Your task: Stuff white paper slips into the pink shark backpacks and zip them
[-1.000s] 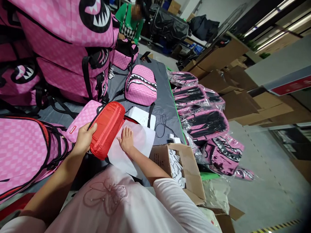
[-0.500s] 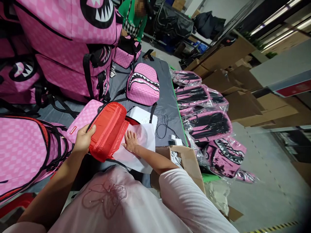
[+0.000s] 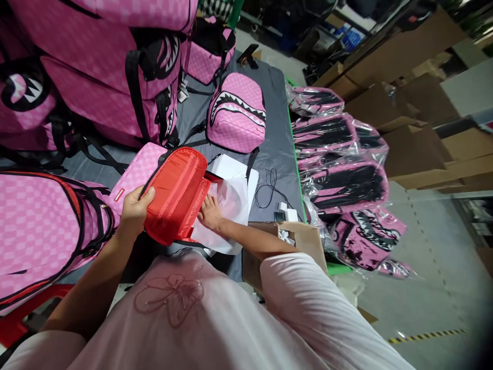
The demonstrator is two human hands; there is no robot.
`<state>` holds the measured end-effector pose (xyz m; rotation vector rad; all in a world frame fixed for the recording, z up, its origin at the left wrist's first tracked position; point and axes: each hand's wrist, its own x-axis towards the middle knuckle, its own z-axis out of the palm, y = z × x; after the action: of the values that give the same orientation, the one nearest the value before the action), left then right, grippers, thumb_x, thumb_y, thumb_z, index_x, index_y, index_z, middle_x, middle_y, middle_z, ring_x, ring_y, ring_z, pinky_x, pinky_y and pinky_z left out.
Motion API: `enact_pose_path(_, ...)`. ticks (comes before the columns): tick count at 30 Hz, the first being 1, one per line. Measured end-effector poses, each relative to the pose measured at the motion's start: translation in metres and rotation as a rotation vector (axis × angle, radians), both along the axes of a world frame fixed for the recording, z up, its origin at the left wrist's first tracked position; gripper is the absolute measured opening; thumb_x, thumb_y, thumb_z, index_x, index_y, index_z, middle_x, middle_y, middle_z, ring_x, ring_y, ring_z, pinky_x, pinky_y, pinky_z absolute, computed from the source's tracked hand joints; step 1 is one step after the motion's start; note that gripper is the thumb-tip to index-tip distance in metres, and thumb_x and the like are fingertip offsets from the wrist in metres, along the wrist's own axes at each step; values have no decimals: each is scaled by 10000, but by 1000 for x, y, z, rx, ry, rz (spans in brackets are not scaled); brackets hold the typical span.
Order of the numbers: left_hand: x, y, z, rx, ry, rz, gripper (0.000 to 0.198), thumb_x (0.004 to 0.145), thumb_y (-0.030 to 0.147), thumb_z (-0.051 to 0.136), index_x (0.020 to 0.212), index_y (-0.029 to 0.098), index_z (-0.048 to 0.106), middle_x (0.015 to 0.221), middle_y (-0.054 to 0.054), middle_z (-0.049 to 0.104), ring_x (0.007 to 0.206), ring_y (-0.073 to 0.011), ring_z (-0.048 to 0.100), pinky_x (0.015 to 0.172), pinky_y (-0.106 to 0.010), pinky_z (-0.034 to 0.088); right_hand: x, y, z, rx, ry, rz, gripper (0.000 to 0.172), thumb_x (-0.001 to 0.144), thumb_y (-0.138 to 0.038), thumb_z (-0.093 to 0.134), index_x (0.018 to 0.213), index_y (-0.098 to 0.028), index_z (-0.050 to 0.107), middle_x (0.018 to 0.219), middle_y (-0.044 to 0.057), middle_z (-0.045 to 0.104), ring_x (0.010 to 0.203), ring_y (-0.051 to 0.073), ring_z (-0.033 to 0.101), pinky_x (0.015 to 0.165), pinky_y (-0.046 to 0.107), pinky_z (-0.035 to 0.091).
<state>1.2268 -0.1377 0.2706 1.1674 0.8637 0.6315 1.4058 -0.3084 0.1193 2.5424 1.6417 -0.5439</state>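
An unzipped pink checkered backpack (image 3: 134, 167) lies in front of me, its red-lined front flap folded up. My left hand (image 3: 136, 208) grips the edge of that flap, thumb on the red lining and fingers behind it. Pressed on a white translucent sheet (image 3: 234, 200) at the bag's opening is my right hand (image 3: 211, 211), with its fingers stretched out and the tips close to the red lining. Part of the sheet lies inside the opening and part hangs out to the right. What is under it is hidden.
A big stack of pink backpacks (image 3: 96, 97) rises at the left. Another small backpack (image 3: 236, 115) with a shark mouth lies ahead on the grey table (image 3: 275, 87). An open cardboard box (image 3: 308, 239) stands by my right forearm. Plastic-wrapped backpacks (image 3: 342, 182) are piled beyond the table's right edge.
My right hand has slid the white sheet further into the backpack's opening, so less of it hangs out. The left hand keeps its hold on the flap. The view has tilted down.
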Motion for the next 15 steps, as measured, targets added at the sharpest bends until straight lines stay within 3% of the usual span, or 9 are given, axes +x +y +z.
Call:
enact_pose_path(7, 0, -3, -1, 28, -22, -30, 398, 654, 498, 830, 856, 169, 733, 783, -21, 680, 719, -174, 602, 677, -267, 508, -17, -3, -11, -40, 65, 116, 948, 921, -622, 581, 1638, -75, 290, 1706, 229, 201, 1578, 444, 116, 1278, 588, -12)
enact_pose_path(12, 0, -6, 5, 32, 20, -19, 441, 631, 523, 827, 876, 168, 731, 788, -24, 684, 735, -189, 609, 671, -274, 506, -17, 11, -14, 26, 76, 65, 818, 957, -483, 545, 1649, -130, 291, 1729, 162, 171, 1593, 420, 48, 1269, 610, -64)
enact_pose_path(15, -1, -5, 5, 27, 24, -24, 436, 627, 524, 826, 854, 167, 721, 768, -20, 669, 730, -189, 608, 663, -272, 495, -15, 6, -13, 33, 84, 90, 791, 977, -482, 520, 1643, -118, 300, 1723, 177, 188, 1589, 412, 83, 1269, 611, -47)
